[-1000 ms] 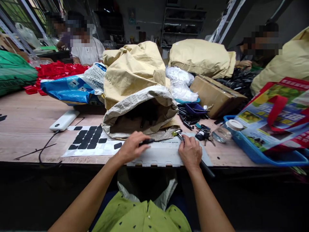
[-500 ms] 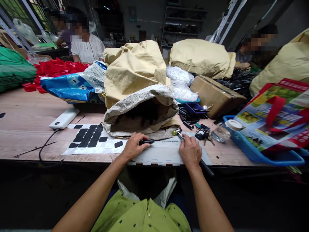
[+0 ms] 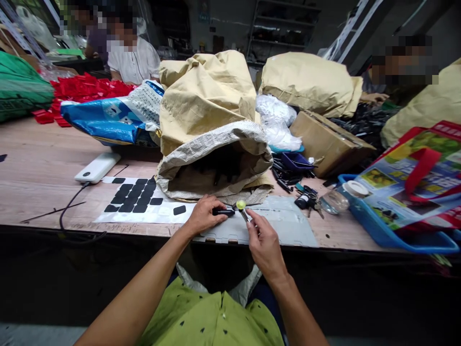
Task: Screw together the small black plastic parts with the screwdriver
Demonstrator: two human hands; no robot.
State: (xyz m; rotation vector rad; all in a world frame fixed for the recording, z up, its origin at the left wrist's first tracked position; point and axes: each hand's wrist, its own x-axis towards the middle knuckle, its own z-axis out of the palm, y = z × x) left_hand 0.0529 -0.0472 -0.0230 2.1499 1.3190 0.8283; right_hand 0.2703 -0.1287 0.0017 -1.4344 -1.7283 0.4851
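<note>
My left hand [image 3: 207, 215] is closed around a slim black pen-like piece [image 3: 225, 212], held low over the grey board [image 3: 288, 221] at the table's front edge. In my right hand [image 3: 264, 240] is a small hammer [image 3: 243, 213] with a yellow-green face and a metal shaft; its grip is hidden by the fingers. The hammer's head is right beside the tip of the black piece; I cannot tell whether they touch. Behind both hands lies a big cream sack [image 3: 209, 91], its rolled white mouth facing me and dark pieces inside.
Left of my hands lie a white sheet of black stickers [image 3: 133, 197] and a white power bank [image 3: 97, 167] with a cable. To the right are keys [image 3: 315, 202], a clear jar [image 3: 334, 201] and a blue basket [image 3: 396, 240] holding a colourful bag. Co-workers sit across the table.
My right hand has moved left and swung the hammer's head to the tip of the black piece. My left hand keeps hold of that piece. The view has shifted slightly.
</note>
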